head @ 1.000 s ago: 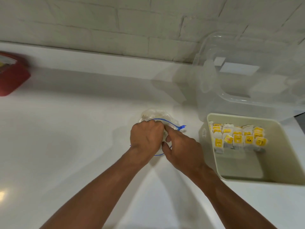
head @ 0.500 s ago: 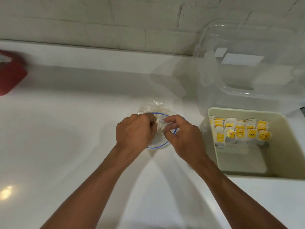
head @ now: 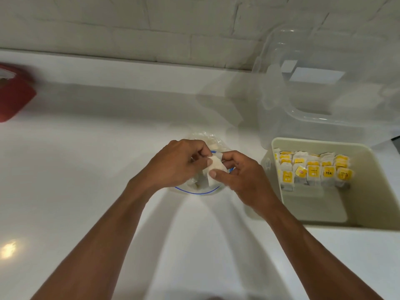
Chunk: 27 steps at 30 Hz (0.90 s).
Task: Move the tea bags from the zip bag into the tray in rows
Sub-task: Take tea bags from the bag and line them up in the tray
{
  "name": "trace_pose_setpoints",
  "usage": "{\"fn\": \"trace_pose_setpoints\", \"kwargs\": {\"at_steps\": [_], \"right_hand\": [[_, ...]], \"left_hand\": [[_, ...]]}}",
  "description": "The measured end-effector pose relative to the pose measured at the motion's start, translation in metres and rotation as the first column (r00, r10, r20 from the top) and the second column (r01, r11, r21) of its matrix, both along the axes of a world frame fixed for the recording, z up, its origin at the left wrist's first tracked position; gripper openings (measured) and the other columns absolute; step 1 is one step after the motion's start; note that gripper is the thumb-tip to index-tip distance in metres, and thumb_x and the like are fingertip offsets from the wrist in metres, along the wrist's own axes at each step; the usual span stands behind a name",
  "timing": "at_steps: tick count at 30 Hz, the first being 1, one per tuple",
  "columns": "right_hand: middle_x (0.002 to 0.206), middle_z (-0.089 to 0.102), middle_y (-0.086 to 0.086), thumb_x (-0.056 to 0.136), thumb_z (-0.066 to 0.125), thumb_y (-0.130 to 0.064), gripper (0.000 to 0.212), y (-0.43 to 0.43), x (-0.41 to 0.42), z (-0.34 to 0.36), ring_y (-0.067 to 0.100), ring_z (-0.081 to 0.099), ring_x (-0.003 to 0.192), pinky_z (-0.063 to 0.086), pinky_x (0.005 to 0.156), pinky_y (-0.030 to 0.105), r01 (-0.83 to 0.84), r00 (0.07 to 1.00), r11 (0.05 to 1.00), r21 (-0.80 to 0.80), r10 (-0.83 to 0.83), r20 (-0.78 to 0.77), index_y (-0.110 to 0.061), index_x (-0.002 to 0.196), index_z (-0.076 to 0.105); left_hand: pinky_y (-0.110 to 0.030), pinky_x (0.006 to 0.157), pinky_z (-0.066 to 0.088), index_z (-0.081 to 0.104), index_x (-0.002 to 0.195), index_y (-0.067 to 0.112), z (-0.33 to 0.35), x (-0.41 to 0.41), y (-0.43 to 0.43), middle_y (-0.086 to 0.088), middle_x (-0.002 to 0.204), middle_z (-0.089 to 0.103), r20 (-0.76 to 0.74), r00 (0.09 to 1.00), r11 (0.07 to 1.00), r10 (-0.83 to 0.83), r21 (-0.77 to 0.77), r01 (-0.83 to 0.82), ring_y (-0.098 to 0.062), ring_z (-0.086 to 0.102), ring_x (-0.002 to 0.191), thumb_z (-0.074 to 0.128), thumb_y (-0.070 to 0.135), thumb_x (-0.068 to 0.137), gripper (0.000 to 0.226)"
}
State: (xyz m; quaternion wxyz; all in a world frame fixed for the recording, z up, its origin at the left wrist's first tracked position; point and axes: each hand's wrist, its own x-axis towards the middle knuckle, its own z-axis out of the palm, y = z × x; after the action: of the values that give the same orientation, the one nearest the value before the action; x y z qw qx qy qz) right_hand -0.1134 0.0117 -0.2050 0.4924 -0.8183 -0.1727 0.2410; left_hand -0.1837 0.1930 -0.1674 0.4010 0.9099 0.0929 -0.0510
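A clear zip bag [head: 195,190] with a blue zip line lies on the white counter, mostly under my hands. My right hand [head: 242,176] pinches a white tea bag [head: 215,169] just above the bag's mouth. My left hand [head: 177,163] holds the same tea bag's upper left edge with thumb and fingers, and more tea bags show beneath it inside the zip bag. To the right stands a cream tray [head: 368,191]. Several tea bags with yellow tags [head: 313,169] stand in rows along its far side.
A large clear plastic container [head: 324,83] stands behind the tray against the brick wall. A red object [head: 15,98] sits at the far left of the white counter [head: 86,169].
Both hands have drawn back slightly from the bag's mouth, and a white tea bag has come up out of the zip bag between them. The zip opening has spread wider.
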Motion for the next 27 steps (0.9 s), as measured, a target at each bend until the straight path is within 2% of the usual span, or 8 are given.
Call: {"fn": "trace_pose_setpoints", "kwargs": {"at_steps": [4, 7, 11, 14, 18, 22, 24, 27], "right_hand": [[0.089, 0.071, -0.018, 0.075, 0.083, -0.033, 0.037, -0.003, -0.003, 0.001, 0.003, 0.059, 0.061, 0.048, 0.066, 0.028, 0.062, 0.997, 0.998, 0.011, -0.063, 0.038, -0.039, 0.105, 0.061], [0.098, 0.065, -0.023, 0.069, 0.087, -0.034, 0.047, -0.001, -0.012, 0.008, 0.002, 0.063, 0.071, 0.05, 0.068, 0.02, 0.06, 0.985, 0.998, -0.008, -0.057, 0.164, -0.037, 0.104, 0.056], [0.101, 0.063, -0.022, 0.067, 0.087, -0.041, 0.05, 0.005, -0.019, 0.006, 0.0, 0.06, 0.081, 0.049, 0.07, 0.016, 0.019, 0.978, 0.999, -0.035, -0.011, 0.209, -0.036, 0.106, 0.057], [0.095, 0.066, -0.023, 0.072, 0.085, -0.032, 0.038, 0.004, -0.014, 0.008, 0.002, 0.064, 0.073, 0.05, 0.071, 0.017, 0.032, 0.996, 0.997, 0.065, -0.038, 0.083, -0.032, 0.102, 0.061], [0.092, 0.072, -0.01, 0.083, 0.077, -0.014, 0.019, -0.001, -0.006, 0.007, 0.012, 0.068, 0.076, 0.059, 0.078, 0.038, 0.056, 0.986, 0.974, 0.221, -0.019, -0.165, -0.021, 0.099, 0.068], [0.097, 0.072, -0.002, 0.089, 0.071, -0.013, 0.016, -0.005, -0.003, 0.004, 0.018, 0.069, 0.088, 0.06, 0.076, 0.033, 0.12, 0.982, 0.967, 0.227, -0.082, -0.168, -0.024, 0.1, 0.074], [0.097, 0.069, 0.006, 0.088, 0.071, -0.013, 0.019, -0.008, 0.0, 0.001, 0.018, 0.068, 0.087, 0.06, 0.073, 0.03, 0.159, 0.978, 0.963, 0.218, -0.123, -0.171, -0.028, 0.1, 0.075], [0.09, 0.072, 0.006, 0.085, 0.075, -0.02, 0.02, -0.01, 0.002, -0.002, 0.017, 0.065, 0.075, 0.058, 0.069, 0.036, 0.156, 0.981, 0.976, 0.151, -0.135, -0.14, -0.029, 0.102, 0.072]], "left_hand": [[-0.025, 0.058, 0.041, 0.064, 0.08, 0.028, -0.001, 0.002, -0.002, 0.009, 0.074, 0.066, 0.004, 0.998, 0.996, 0.07, -0.059, -0.07, 0.001, 0.054, 0.049, 0.069, 0.038, 0.089, 0.014], [-0.035, 0.064, 0.052, 0.064, 0.078, 0.028, -0.005, 0.004, -0.007, 0.01, 0.069, 0.065, -0.004, 0.988, 0.981, 0.152, -0.119, -0.152, -0.006, 0.058, 0.054, 0.073, 0.04, 0.085, 0.017], [-0.045, 0.07, 0.056, 0.067, 0.078, 0.025, -0.008, 0.005, -0.014, 0.005, 0.069, 0.068, -0.026, 0.988, 0.956, 0.152, -0.249, -0.153, -0.016, 0.064, 0.062, 0.078, 0.044, 0.08, 0.022], [-0.045, 0.069, 0.055, 0.068, 0.081, 0.017, -0.006, 0.003, -0.011, -0.005, 0.073, 0.069, -0.035, 0.986, 0.91, 0.16, -0.381, -0.161, -0.021, 0.063, 0.065, 0.08, 0.044, 0.078, 0.03], [-0.03, 0.066, 0.051, 0.066, 0.088, 0.003, -0.001, 0.0, -0.001, -0.01, 0.079, 0.072, -0.077, 0.988, 0.864, 0.134, -0.479, -0.154, -0.018, 0.06, 0.062, 0.076, 0.028, 0.085, 0.027], [-0.045, 0.081, 0.055, 0.071, 0.089, 0.021, -0.008, -0.002, 0.007, 0.001, 0.078, 0.074, -0.071, 0.982, 0.924, 0.174, -0.332, -0.188, -0.019, 0.069, 0.062, 0.072, 0.025, 0.09, 0.004], [-0.044, 0.083, 0.055, 0.073, 0.093, 0.027, -0.01, -0.004, 0.007, 0.007, 0.077, 0.074, -0.057, 0.982, 0.963, 0.178, -0.197, -0.185, -0.013, 0.071, 0.063, 0.067, 0.024, 0.093, 0.007], [-0.034, 0.077, 0.053, 0.071, 0.107, 0.037, -0.005, -0.007, 0.001, 0.016, 0.074, 0.069, -0.046, 0.995, 0.977, 0.084, 0.203, -0.073, -0.006, 0.068, 0.072, 0.059, 0.031, 0.097, 0.017]]}}
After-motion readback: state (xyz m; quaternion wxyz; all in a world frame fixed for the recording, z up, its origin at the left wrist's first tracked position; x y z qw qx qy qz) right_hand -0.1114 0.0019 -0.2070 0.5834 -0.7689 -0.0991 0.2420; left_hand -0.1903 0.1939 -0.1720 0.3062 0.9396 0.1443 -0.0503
